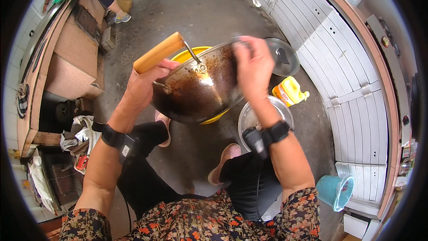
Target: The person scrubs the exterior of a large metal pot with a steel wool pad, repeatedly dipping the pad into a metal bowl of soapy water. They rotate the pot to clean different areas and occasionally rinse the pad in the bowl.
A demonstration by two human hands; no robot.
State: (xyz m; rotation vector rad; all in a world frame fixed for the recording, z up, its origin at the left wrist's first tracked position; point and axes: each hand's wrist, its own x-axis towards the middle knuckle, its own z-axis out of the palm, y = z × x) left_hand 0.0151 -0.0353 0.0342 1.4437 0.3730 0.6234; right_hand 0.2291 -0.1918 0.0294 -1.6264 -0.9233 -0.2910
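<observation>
A wok (194, 93) with a scorched, rust-spotted outside is tipped on its side in front of me, its underside towards me. My left hand (143, 83) grips it at the wooden handle (158, 53), fingers reaching over the rim. At the right part of the rim, my right hand (254, 63) presses a small grey scouring pad (236, 37), blurred and mostly covered by the fingers. Beneath the wok, a yellow basin (190, 54) shows only at its edges. The wok's inside is turned away from view.
Right of the wok stand a metal basin (243, 124), a yellow detergent jug (291, 91) and a glass lid (291, 65). A blue bin (334, 190) is by the white cabinets (354, 120). Another person's leg (113, 3) shows far left, near a brick stove (72, 60).
</observation>
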